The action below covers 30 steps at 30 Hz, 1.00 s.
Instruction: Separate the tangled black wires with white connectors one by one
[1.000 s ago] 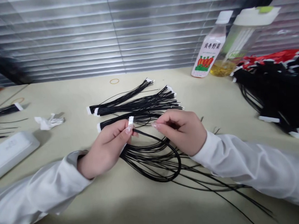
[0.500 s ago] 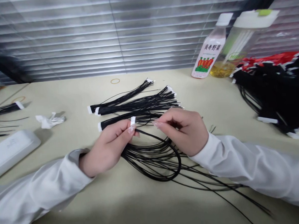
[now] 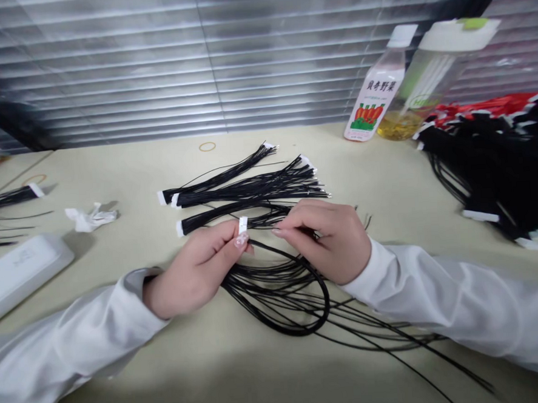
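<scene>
My left hand pinches a small white connector between thumb and finger, its upper end standing above the fingertips. From it a thick black cable loops out to the right and curls back. Just right of the connector, my right hand has thumb and forefinger pressed together on the end of a thin black wire; the other fingers are curled in. Below both hands a fan of loose black wires spreads across the table toward the lower right.
Several black wire bundles with white connectors lie behind my hands. Left are a white case and crumpled paper. At the back right stand a labelled bottle and a clear jug, beside a large harness pile.
Both hands have shifted slightly down, the left also a little to the right. The connector and cable loop have moved with them. The other things on the table stay put.
</scene>
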{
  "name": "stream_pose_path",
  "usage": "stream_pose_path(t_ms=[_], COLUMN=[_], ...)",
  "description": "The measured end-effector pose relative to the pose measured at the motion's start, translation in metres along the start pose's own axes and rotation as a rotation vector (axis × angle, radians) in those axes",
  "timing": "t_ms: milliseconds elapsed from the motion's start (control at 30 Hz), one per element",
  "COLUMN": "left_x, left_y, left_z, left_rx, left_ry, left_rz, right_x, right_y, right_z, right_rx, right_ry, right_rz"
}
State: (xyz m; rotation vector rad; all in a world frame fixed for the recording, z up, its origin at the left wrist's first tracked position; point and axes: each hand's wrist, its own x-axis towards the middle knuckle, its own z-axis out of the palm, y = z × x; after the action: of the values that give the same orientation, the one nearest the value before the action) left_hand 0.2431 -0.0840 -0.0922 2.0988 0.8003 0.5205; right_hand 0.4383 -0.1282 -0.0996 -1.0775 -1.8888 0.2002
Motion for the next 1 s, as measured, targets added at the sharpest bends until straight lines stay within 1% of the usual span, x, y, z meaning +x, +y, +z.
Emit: stream_pose_path(t_ms=[133, 300, 367, 533, 667, 800, 933, 1000], left_x=[0.0, 0.0, 0.0, 0.002, 0.003, 0.003, 0.004, 0.004], left_y=[0.003, 0.004, 0.004, 0.003, 0.004, 0.005, 0.005, 0.006], left_z=[-0.001, 0.0, 0.0, 0.003, 0.004, 0.004, 0.004, 0.004], left_rx=[0.07, 0.068, 0.027, -0.116, -0.176, -0.164, -0.113, -0.096], left_ry=[-0.068, -0.079, -0.038, 0.15, 0.239, 0.327, 0.34, 0.339], left_rz=[0.046, 0.037, 0.021, -0.086, -0.166, -0.204, -0.191, -0.195], right_x=[0.0, 0.001, 0.0, 0.001, 0.002, -0.001, -0.004, -0.004], right_y=[-0.001, -0.002, -0.001, 0.003, 0.003, -0.004, -0.009, -0.008], right_z=[-0.001, -0.001, -0.001, -0.001, -0.003, -0.008, -0.013, -0.013], right_rx=[-0.002, 0.01, 0.019, 0.035, 0.009, -0.109, -0.273, -0.324], right_ry=[-0.026, -0.053, -0.045, -0.022, -0.021, 0.0, 0.055, 0.01], right_rz=[-0.049, -0.025, -0.017, 0.017, 0.016, -0.086, -0.228, -0.31])
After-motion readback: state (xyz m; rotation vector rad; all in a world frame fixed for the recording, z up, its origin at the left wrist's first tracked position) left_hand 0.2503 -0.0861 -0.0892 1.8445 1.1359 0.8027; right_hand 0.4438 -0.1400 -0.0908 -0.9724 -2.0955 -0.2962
